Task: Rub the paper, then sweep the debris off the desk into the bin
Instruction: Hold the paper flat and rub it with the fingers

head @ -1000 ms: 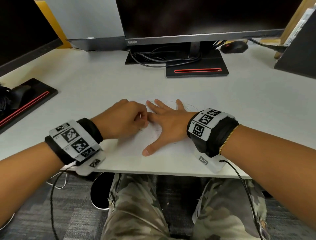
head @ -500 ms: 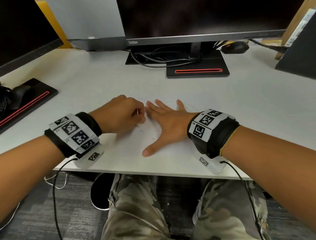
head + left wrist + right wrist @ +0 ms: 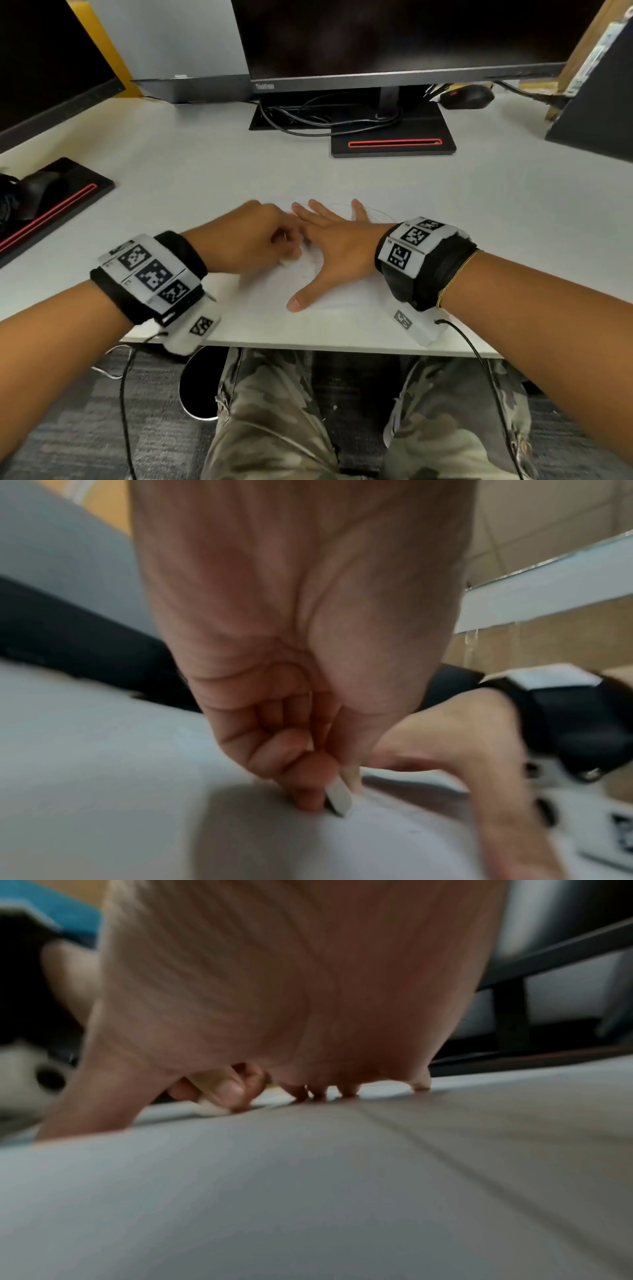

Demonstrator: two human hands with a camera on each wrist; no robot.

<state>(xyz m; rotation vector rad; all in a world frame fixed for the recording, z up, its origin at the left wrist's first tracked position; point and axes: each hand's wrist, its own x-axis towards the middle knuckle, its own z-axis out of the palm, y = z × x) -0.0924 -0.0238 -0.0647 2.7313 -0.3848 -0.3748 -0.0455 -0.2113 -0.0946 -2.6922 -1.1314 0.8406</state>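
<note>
Left grip: your left hand (image 3: 255,236) curls round a small white eraser (image 3: 339,795), tip on the paper (image 3: 335,301).
Right grip: your right hand (image 3: 337,243) lies spread flat, pinning the sheet.
Paper: on the table (image 3: 496,205), near edge, 6 o'clock of the monitor (image 3: 404,37).
Marks: faint pencil lines at 12 o'clock of your fingers.

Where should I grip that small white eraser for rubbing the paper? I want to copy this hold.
Take the eraser by its two broad flat faces, from above, as the left hand does: thumb on one face, fingers on the other, leaving the lower end free against the paper. It is a thin slab, tilted, so its narrow edges probably offer less hold.
</note>
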